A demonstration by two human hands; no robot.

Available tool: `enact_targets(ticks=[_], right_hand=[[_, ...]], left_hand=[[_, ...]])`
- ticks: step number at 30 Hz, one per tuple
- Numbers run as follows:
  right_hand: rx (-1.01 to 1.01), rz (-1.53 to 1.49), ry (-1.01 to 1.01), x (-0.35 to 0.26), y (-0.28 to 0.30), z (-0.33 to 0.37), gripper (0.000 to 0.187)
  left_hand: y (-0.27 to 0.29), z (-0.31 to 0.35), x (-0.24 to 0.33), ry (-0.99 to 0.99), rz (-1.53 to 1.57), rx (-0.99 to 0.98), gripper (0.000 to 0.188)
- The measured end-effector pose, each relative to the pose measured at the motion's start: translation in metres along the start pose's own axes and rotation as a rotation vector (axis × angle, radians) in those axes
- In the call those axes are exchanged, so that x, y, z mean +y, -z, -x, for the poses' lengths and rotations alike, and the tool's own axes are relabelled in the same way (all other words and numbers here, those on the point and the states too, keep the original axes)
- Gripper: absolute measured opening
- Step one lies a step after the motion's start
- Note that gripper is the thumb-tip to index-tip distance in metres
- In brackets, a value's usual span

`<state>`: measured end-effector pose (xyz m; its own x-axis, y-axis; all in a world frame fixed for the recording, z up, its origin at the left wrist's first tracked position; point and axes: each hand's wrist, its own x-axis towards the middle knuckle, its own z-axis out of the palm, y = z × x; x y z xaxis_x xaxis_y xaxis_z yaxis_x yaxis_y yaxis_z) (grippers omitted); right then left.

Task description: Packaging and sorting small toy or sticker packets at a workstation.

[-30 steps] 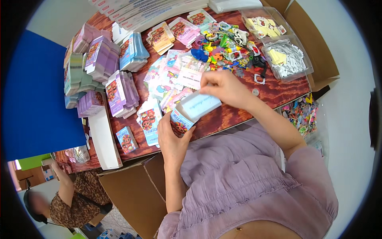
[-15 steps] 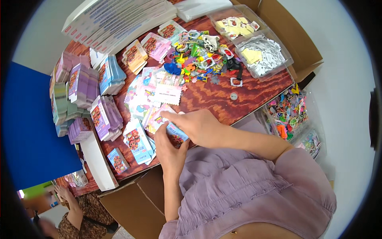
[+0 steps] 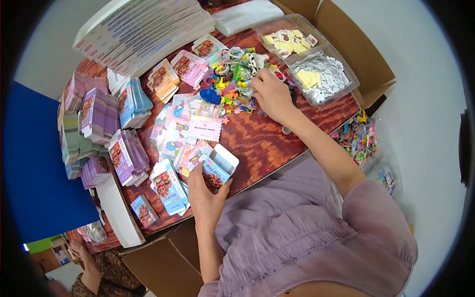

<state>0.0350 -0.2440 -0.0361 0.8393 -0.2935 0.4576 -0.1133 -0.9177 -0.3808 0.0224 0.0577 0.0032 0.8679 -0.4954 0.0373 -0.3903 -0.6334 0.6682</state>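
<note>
My left hand (image 3: 205,198) is closed around a small blue carton (image 3: 215,174), whose top stands open with white flaps. My right hand (image 3: 273,96) is over the pile of small colourful plastic trinkets (image 3: 230,84), fingers bent down and together at its right side. Whatever is between those fingertips is hidden. Under and beyond the blue carton lie pastel printed cards (image 3: 180,131), some with scalloped edges. Flat blue cartons (image 3: 168,188) lie just left of my left hand, and a small closed carton (image 3: 144,211) sits near the table edge.
Stacks of purple cartons (image 3: 129,158) and blue cartons (image 3: 134,105) line the left side. Long white boxes (image 3: 143,37) stand at the back. Clear trays (image 3: 321,79) of paper pieces sit at the back right, before a cardboard box (image 3: 356,49). Another person's hand (image 3: 81,252) shows lower left.
My right hand has left the blue carton and moved up and right to the trinket pile. The carton, with its top now visibly open, stays in my left hand.
</note>
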Motion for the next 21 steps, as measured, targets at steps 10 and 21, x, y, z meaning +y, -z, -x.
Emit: enact_targets(ticks=[10,21], right_hand=[[-0.434,-1.317,-0.668,0.012,0.037,-0.008,0.039],[-0.420,-0.969,-0.513,-0.028,-0.005,-0.008,0.015]], left_hand=[[0.005,-0.001,-0.007,0.002,0.046,0.006,0.071],[0.005,-0.001,-0.004,0.034,0.063,-0.008,0.070]])
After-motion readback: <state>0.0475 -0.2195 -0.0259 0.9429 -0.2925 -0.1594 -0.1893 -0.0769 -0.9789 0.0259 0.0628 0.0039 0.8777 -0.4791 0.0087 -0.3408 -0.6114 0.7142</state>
